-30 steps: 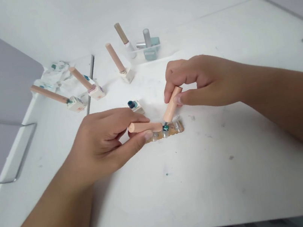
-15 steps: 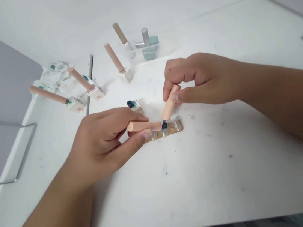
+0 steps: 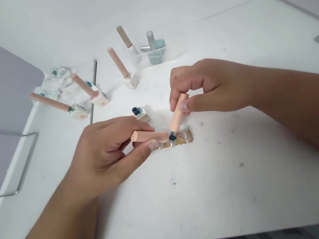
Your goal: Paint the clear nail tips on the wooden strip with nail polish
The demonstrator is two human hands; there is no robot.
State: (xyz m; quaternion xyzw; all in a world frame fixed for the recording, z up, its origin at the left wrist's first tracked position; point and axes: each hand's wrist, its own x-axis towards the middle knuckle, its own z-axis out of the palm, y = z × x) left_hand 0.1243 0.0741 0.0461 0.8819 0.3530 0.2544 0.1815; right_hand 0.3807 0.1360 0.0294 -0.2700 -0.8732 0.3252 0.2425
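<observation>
Left hand (image 3: 105, 155), at seven o'clock of the white worktop (image 3: 218, 190), is pinching a peach stick (image 3: 148, 136) held level between thumb and forefinger. Right hand (image 3: 208, 86), at two o'clock, is gripping a brush cap (image 3: 177, 113), tilted steeply, between thumb and fingers. Between them a strip of clear nail tips (image 3: 184, 137) is lying flat, with the stick's end reaching its left part. An open bottle (image 3: 140, 113) is standing at eleven o'clock of the strip. The cap's teal brush tip (image 3: 172, 136) is touching the strip. The strip is looking thin, light and slippery, likely skidding unless pinned. The cap is seeming stiff and light, best held mid-length.
</observation>
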